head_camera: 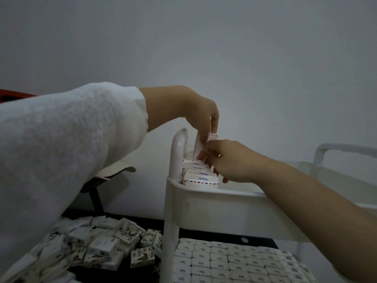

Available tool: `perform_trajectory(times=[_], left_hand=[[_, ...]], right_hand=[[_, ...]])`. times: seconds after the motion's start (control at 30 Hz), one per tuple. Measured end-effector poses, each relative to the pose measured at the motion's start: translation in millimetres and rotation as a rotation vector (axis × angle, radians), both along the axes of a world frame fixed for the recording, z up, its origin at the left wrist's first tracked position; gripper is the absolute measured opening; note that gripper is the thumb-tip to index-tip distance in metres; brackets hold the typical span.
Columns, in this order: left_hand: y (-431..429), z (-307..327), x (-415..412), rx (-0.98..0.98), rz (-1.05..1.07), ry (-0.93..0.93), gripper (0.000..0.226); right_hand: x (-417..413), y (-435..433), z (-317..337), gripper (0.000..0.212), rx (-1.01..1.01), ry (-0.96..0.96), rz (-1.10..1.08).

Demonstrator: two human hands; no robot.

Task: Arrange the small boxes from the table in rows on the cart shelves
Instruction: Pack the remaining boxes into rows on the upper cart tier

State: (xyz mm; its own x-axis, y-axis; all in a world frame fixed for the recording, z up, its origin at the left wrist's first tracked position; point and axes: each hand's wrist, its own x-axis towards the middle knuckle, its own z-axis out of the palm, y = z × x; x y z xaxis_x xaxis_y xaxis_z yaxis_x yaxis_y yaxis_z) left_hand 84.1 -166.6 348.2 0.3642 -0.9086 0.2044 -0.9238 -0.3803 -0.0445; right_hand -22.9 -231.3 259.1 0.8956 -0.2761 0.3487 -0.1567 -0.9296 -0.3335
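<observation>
Cart (176, 160): white, with a rounded upright post at its left corner; I place everything else from it.
Top shelf (224, 207): a walled tray at the cart's head, holding a short row of boxes (201, 179) packed on edge against the post corner.
Left hand (195, 111): comes down from above the top shelf, out of a white sleeve (61, 150); its thumb and fingers pinch the held box (198, 144).
Held box: white with a red-and-blue dashed border, upright, just above the far end of the row and close beside the post.
Right hand (230, 160): reaches in over the top shelf from the cart's right side, fingers curled at the row and at the held box's lower edge (I cannot tell whether it actually grips anything).
Lower-shelf boxes (234, 262): lying flat below the top shelf, tight in even rows across the cart.
Loose boxes (98, 248): a jumbled heap on the dark table (142, 271), left of the cart and touching its post.
Cap (120, 168): pale, behind the cart's left side, beneath the sleeve.
</observation>
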Motion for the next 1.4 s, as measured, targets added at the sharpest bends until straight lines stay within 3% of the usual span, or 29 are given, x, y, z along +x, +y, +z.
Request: perform_trajectory(times=[0.13,0.27,0.4,0.5,0.6,0.77,0.87,0.93,1.03,1.1,1.23,1.4], left_hand=[[-4,-6,3,0.134,0.082,-0.052,0.039],[-9,-12,6,0.252,0.092,-0.054,0.028],[-9,-11,2,0.361,0.159,-0.051,0.021],[-1,-8,-4,0.315,0.169,-0.053,0.024],[30,2,-9,0.047,0.094,0.030,0.010],[130,-42,-7,-0.739,-0.112,0.476,0.035],[192,-125,-1,-0.870,-0.111,0.534,0.033],[230,-192,4,-0.792,-0.027,0.536,0.033],[274,-289,20,-0.672,0.276,0.432,0.035],[295,-338,27,-0.578,0.403,0.298,0.034],[324,-388,29,-0.506,0.528,0.145,0.037],[350,-411,23,-0.602,0.762,0.048,0.043]], right_hand=[[0,-1,0,0.035,0.032,0.014,-0.011],[-3,-3,2,0.033,0.053,-0.051,-0.072],[-8,0,6,0.031,0.029,-0.188,-0.145],[-15,10,10,0.031,0.010,-0.366,-0.130],[-28,33,8,0.029,-0.044,-0.550,-0.039],[-51,102,-15,0.028,0.016,-0.722,0.250],[-44,140,-48,0.026,0.081,-0.553,0.418],[-26,159,-82,0.025,0.011,-0.349,0.440],[16,175,-147,0.026,-0.102,-0.036,0.387],[46,177,-197,0.039,-0.121,0.158,0.308],[92,174,-268,0.071,-0.193,0.413,0.236],[122,169,-298,0.069,-0.214,0.513,0.195]])
